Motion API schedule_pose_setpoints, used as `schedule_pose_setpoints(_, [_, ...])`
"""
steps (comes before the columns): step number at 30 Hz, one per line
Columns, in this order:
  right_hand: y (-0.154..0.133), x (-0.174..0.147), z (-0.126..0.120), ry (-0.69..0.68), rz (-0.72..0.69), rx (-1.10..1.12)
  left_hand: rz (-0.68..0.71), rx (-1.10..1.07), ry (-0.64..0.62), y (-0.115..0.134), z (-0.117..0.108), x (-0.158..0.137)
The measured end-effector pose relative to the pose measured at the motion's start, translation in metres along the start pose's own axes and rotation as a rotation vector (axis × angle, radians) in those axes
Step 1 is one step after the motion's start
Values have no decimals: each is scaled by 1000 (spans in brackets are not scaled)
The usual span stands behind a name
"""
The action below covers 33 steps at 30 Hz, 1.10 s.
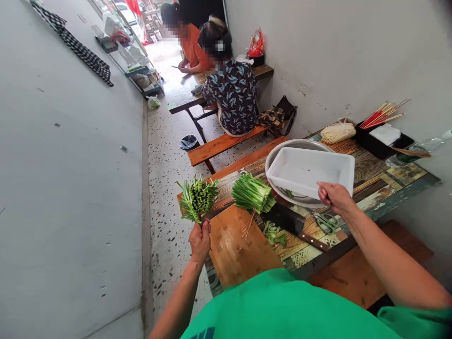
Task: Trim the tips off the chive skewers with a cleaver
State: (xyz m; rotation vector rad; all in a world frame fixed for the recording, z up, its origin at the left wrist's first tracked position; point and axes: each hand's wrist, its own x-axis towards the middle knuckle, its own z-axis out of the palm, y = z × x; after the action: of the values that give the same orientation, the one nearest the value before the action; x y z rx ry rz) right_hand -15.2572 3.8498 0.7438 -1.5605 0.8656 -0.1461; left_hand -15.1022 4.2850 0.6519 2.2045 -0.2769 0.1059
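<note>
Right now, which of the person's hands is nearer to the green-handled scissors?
Right hand, gripping the white plastic tub just beyond the scissors; the left hand, holding a green vegetable bundle, is across the brown wooden board.

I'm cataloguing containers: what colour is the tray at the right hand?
The tray is white; see the head view.

A: What encloses the room?
B: A pale left wall (77, 197), chipped in spots, and a pale right wall (335, 56) with scuffed patches.
A: Underfoot?
B: A whitish floor (167, 188) speckled with dark chips.
A: Furniture?
B: At front right, a table (381, 188) with a patchwork wood-pattern top. Beyond it, an orange-brown bench (208, 150) and a farther table (180, 98) with dark legs.
A: Light?
B: Brightness pours through an opening (160, 51) at the far end, beside a shelf rack (137, 72).
</note>
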Motion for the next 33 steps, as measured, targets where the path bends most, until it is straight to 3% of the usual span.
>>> schedule_pose_setpoints(5, [84,-93,111,-279,119,-38,-47,-2,-105,-26,-58,-36])
schedule_pose_setpoints(8, [123,-139,166,-295,190,-72,-32,-3,-166,-54,-86,-53])
schedule_pose_setpoints(12, [155,-184,204,-228,304,-36,0,43,-229,-91,-99,-54])
schedule_pose_setpoints(16, [176,-214,212,-120,338,24,62,125,-261,-107,-80,-30])
schedule_pose_setpoints(20, [178,-231,199,7,298,37,45,203,-263,-104,-39,2])
schedule_pose_setpoints(24, [150,-219,148,210,244,62,29,231,-301,-95,6,30])
schedule_pose_setpoints(29, [99,-154,47,470,170,65,23,325,-412,-73,56,32])
schedule_pose_setpoints(31, [92,-123,17,499,130,67,22,378,-480,-62,71,22])
schedule_pose_setpoints(33, [100,-96,3,461,117,12,18,433,-554,-51,84,10])
